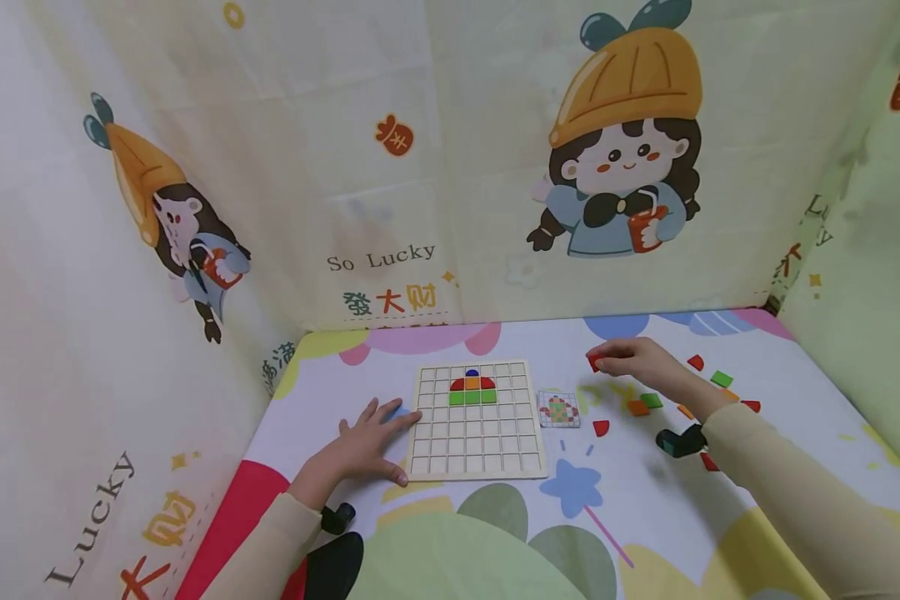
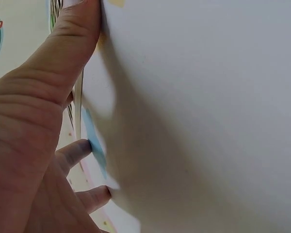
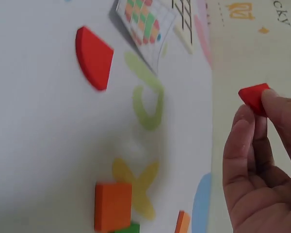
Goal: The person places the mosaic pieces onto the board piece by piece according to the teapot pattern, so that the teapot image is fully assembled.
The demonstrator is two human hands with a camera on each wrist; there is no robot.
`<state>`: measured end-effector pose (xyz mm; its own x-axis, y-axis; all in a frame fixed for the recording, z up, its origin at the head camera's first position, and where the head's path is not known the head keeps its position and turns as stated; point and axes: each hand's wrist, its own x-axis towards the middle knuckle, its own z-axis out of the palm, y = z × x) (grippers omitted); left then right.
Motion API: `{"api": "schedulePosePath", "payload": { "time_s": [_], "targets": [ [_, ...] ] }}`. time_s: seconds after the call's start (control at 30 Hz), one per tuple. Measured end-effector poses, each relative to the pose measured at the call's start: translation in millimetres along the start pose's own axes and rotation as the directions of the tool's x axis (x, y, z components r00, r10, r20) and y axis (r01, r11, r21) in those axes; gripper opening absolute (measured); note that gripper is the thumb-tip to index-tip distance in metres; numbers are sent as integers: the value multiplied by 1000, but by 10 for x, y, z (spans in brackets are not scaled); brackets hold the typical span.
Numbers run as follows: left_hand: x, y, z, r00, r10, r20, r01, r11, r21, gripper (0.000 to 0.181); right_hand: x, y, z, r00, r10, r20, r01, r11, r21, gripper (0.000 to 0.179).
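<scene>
A wooden grid board (image 1: 476, 442) lies on the table with a small pattern of blue, orange, red and green pieces near its top. My left hand (image 1: 363, 442) is spread flat at the board's left side, its fingertips and thumb right at the edge. Up and to the right of the board, my right hand (image 1: 630, 360) pinches a red quarter-round piece (image 3: 255, 99) between thumb and fingers, raised above the table. A patterned card (image 1: 559, 410) lies against the board's right side. Another red quarter-round piece (image 3: 94, 59) rests on the table below the card.
Loose pieces are scattered at the right, among them an orange square (image 1: 638, 407), a green square (image 1: 722, 379) and a red piece (image 1: 695, 362). The tabletop (image 1: 510, 533) carries a printed cartoon pattern. A printed curtain (image 1: 480, 192) stands behind and at both sides.
</scene>
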<state>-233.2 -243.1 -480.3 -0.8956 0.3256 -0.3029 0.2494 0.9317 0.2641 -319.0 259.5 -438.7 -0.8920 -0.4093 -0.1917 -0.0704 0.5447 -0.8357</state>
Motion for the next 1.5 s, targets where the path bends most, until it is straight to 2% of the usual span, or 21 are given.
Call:
{"api": "schedulePosePath", "payload": {
  "time_s": [0.17,0.33,0.5,0.87,1.07,1.27,1.5],
  "targets": [
    [0,1,-2,1000,-1,-1,1,1000,7,108,103,-57,140,1000,2,-15,-1,998,60,47],
    [5,10,0,1000,-3,1,3,1000,5,107,208,-141,289,997,49,-63,-41,992,121,51],
    [10,25,-9,1000,-4,0,4,1000,11,107,296,-217,402,993,68,-102,-49,984,173,47],
    [-14,21,-16,1000,6,-2,-6,1000,2,108,467,-290,646,996,40,-84,-26,986,163,41],
    [-30,26,-26,1000,8,-7,-8,1000,7,108,525,-335,764,998,33,-54,-21,976,217,36],
    [-31,16,-5,1000,7,-8,-7,1000,17,107,622,-348,923,999,40,-37,-33,985,168,31],
    [-28,-2,27,1000,7,-9,-7,1000,18,108,749,-384,1108,996,51,-73,-44,995,95,19]
  ]
}}
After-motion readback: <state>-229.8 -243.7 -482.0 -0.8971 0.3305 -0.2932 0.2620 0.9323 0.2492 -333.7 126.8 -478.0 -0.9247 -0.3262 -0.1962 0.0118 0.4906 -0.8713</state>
